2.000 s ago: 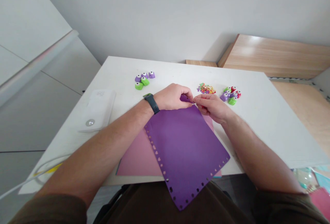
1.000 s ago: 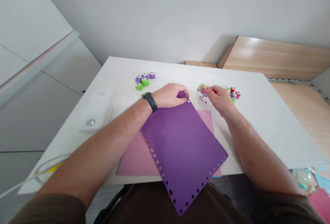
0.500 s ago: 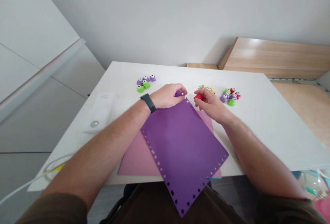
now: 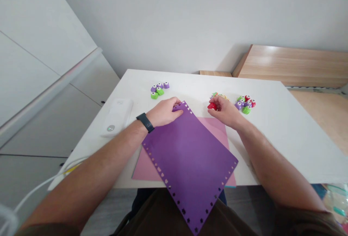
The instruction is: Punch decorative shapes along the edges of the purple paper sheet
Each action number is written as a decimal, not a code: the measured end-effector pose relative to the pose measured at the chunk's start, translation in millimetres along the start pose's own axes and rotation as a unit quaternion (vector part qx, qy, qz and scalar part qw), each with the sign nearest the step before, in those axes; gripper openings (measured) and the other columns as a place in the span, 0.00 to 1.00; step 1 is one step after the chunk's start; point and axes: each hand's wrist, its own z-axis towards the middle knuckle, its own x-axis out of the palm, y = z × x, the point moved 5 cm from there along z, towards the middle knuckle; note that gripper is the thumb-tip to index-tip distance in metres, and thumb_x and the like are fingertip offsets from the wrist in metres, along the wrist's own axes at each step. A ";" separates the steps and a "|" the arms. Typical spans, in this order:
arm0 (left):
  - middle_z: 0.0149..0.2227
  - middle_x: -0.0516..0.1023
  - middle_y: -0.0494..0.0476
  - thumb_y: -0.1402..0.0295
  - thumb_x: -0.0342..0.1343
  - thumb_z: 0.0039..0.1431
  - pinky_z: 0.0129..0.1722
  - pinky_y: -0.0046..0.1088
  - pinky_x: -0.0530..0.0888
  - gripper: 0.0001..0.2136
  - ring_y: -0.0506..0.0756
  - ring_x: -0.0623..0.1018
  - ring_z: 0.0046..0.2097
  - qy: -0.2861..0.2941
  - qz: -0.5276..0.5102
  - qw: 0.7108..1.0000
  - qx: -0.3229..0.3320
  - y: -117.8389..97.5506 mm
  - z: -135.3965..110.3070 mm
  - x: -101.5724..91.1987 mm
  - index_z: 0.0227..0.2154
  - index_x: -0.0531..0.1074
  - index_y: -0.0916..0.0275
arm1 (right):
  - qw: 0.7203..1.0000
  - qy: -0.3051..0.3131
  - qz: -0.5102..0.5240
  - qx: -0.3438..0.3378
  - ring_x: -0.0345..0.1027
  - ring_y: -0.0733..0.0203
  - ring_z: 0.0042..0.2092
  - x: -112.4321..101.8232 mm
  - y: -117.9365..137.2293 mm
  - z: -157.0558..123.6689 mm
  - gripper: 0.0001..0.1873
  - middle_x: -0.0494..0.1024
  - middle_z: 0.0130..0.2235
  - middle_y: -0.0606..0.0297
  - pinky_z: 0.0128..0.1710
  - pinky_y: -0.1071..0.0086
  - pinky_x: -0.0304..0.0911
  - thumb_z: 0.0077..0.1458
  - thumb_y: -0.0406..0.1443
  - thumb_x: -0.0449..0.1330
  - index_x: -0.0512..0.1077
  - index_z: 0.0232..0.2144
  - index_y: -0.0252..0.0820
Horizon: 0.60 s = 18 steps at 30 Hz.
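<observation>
A white table (image 4: 272, 138) has a small pile of purple and green plastic paper punches (image 4: 159, 90) on it. Another pile of red, purple and green punches (image 4: 245, 103) sits just beside a heap of tiny colored paper shapes (image 4: 219, 95). A flat pink sheet (image 4: 212, 127) lies on the table. On the left sits a flat white box (image 4: 116, 117), and a thin white cable (image 4: 35, 189) runs below it. A light wood board (image 4: 293, 62) stands behind the table.

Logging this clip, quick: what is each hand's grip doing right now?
Left hand: curled at the corner of the purple sheet; cannot tell if it is holding it.
Right hand: closed, holding a red punch.
</observation>
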 end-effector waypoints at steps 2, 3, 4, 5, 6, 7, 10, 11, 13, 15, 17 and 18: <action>0.46 0.84 0.59 0.55 0.58 0.64 0.47 0.37 0.75 0.15 0.61 0.82 0.46 -0.009 0.008 1.000 -0.005 4.6 -10.2 -2.5 0.46 0.75 0.59 | 0.999 0.011 -0.052 -0.003 0.73 0.57 0.37 -7.5 4.8 -0.3 0.20 0.82 0.39 0.63 0.41 0.62 0.67 0.54 0.37 0.65 0.75 0.50 0.42; 0.43 0.84 0.57 0.55 0.57 0.64 0.45 0.36 0.75 0.13 0.60 0.81 0.43 -0.006 0.008 1.000 -0.007 6.3 -14.5 -3.1 0.44 0.75 0.58 | 0.996 0.009 -0.085 -0.002 0.74 0.56 0.37 -13.2 7.7 -1.1 0.19 0.82 0.39 0.62 0.41 0.62 0.67 0.54 0.36 0.64 0.77 0.49 0.42; 0.41 0.84 0.56 0.56 0.56 0.65 0.44 0.35 0.75 0.12 0.59 0.81 0.42 -0.005 0.001 1.000 -0.008 7.5 -18.3 -3.8 0.43 0.75 0.58 | 0.992 0.004 -0.127 -0.003 0.74 0.55 0.37 -19.7 10.9 -2.6 0.19 0.82 0.39 0.61 0.41 0.61 0.66 0.53 0.36 0.63 0.79 0.49 0.43; 0.41 0.84 0.55 0.56 0.56 0.65 0.43 0.35 0.75 0.12 0.59 0.81 0.41 -0.007 -0.010 1.000 -0.008 8.3 -21.6 -4.7 0.43 0.76 0.58 | 0.985 0.001 -0.172 -0.010 0.74 0.54 0.38 -26.1 14.5 -4.9 0.18 0.83 0.40 0.60 0.41 0.61 0.66 0.53 0.35 0.63 0.80 0.47 0.42; 0.40 0.84 0.55 0.56 0.56 0.65 0.43 0.34 0.75 0.12 0.58 0.81 0.41 -0.009 -0.020 1.000 -0.010 9.2 -24.2 -5.4 0.42 0.76 0.58 | 0.977 -0.002 -0.212 -0.018 0.74 0.53 0.39 -32.3 17.5 -8.0 0.18 0.83 0.41 0.58 0.41 0.61 0.66 0.53 0.35 0.62 0.81 0.46 0.42; 0.40 0.84 0.55 0.56 0.55 0.65 0.43 0.34 0.75 0.12 0.58 0.81 0.41 -0.014 -0.029 0.999 -0.011 10.0 -26.2 -6.1 0.43 0.77 0.58 | 0.969 -0.002 -0.247 -0.023 0.75 0.52 0.40 -38.2 19.2 -12.2 0.18 0.83 0.43 0.57 0.42 0.60 0.66 0.53 0.35 0.62 0.82 0.46 0.42; 0.39 0.84 0.54 0.56 0.55 0.65 0.42 0.34 0.74 0.12 0.58 0.81 0.40 -0.031 -0.036 0.999 -0.018 12.5 -29.7 -7.1 0.41 0.76 0.57 | 0.952 -0.020 -0.306 0.016 0.76 0.52 0.39 -56.4 12.5 -29.4 0.17 0.84 0.41 0.57 0.41 0.60 0.66 0.53 0.36 0.62 0.81 0.45 0.42; 0.38 0.84 0.54 0.56 0.55 0.65 0.42 0.34 0.74 0.11 0.58 0.80 0.40 -0.037 -0.033 0.999 -0.017 13.0 -30.1 -7.3 0.40 0.76 0.57 | 0.948 -0.033 -0.314 0.045 0.76 0.52 0.38 -62.7 6.6 -36.3 0.17 0.84 0.40 0.57 0.40 0.60 0.66 0.53 0.37 0.62 0.80 0.46 0.42; 0.37 0.83 0.54 0.57 0.55 0.65 0.41 0.35 0.73 0.11 0.59 0.80 0.39 -0.049 -0.024 0.998 -0.014 13.8 -30.3 -7.5 0.39 0.75 0.57 | 0.938 -0.053 -0.333 0.085 0.77 0.51 0.37 -73.1 -6.1 -49.4 0.17 0.85 0.38 0.58 0.40 0.60 0.66 0.53 0.38 0.63 0.79 0.45 0.43; 0.38 0.83 0.55 0.57 0.55 0.65 0.40 0.36 0.72 0.11 0.59 0.81 0.39 -0.057 -0.020 0.998 -0.014 14.7 -29.8 -7.2 0.39 0.75 0.57 | 0.932 -0.046 -0.343 0.105 0.77 0.51 0.38 -78.5 -20.0 -59.1 0.14 0.85 0.39 0.58 0.40 0.59 0.66 0.54 0.39 0.63 0.80 0.43 0.45; 0.39 0.84 0.56 0.57 0.56 0.65 0.41 0.36 0.73 0.11 0.60 0.81 0.40 -0.063 -0.022 0.998 -0.021 16.0 -29.2 -6.5 0.40 0.76 0.58 | 0.929 -0.048 -0.352 0.108 0.77 0.49 0.40 -81.9 -32.3 -64.9 0.12 0.85 0.41 0.57 0.42 0.58 0.67 0.57 0.40 0.61 0.81 0.41 0.46; 0.40 0.84 0.57 0.57 0.56 0.65 0.42 0.37 0.73 0.12 0.60 0.82 0.41 -0.066 -0.023 0.997 -0.025 16.6 -28.9 -6.2 0.41 0.76 0.58 | 0.927 -0.052 -0.355 0.104 0.77 0.49 0.41 -82.7 -37.3 -66.5 0.13 0.84 0.43 0.56 0.44 0.58 0.68 0.58 0.40 0.60 0.81 0.42 0.46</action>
